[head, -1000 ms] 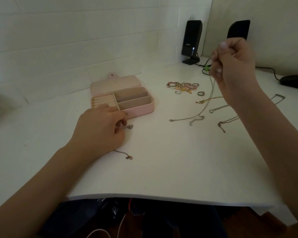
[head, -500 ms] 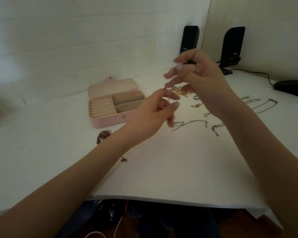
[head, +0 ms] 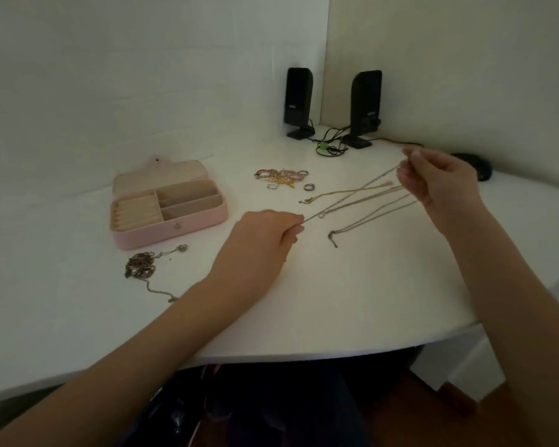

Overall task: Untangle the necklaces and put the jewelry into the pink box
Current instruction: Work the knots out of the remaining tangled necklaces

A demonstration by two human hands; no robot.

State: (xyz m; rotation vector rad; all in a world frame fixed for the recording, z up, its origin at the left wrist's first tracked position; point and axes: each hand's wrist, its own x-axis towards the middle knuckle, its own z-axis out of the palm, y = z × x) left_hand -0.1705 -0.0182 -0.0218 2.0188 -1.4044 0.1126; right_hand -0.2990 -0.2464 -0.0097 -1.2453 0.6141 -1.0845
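Observation:
A thin silver chain point(head: 352, 193) is stretched taut between my hands. My left hand point(head: 265, 235) pinches its near end low over the white desk point(head: 304, 301). My right hand point(head: 439, 182) pinches the far end, raised at the right. Under the chain lie a gold necklace point(head: 346, 191) and other silver chains point(head: 378, 209). The pink box point(head: 171, 229) sits open at the left, its compartments showing nothing inside. A bunched dark chain point(head: 141, 266) lies in front of the box. A heap of rings and small jewelry point(head: 281, 177) lies behind the chains.
Two black speakers point(head: 299, 101) with tangled cables point(head: 331, 145) stand in the back corner. A dark mouse point(head: 475, 166) lies at the right by the wall. The desk's front edge curves close to my body.
My hands were close together above the desk half a second ago. They have moved apart, the left down and toward me, the right out to the right, pulling one chain straight.

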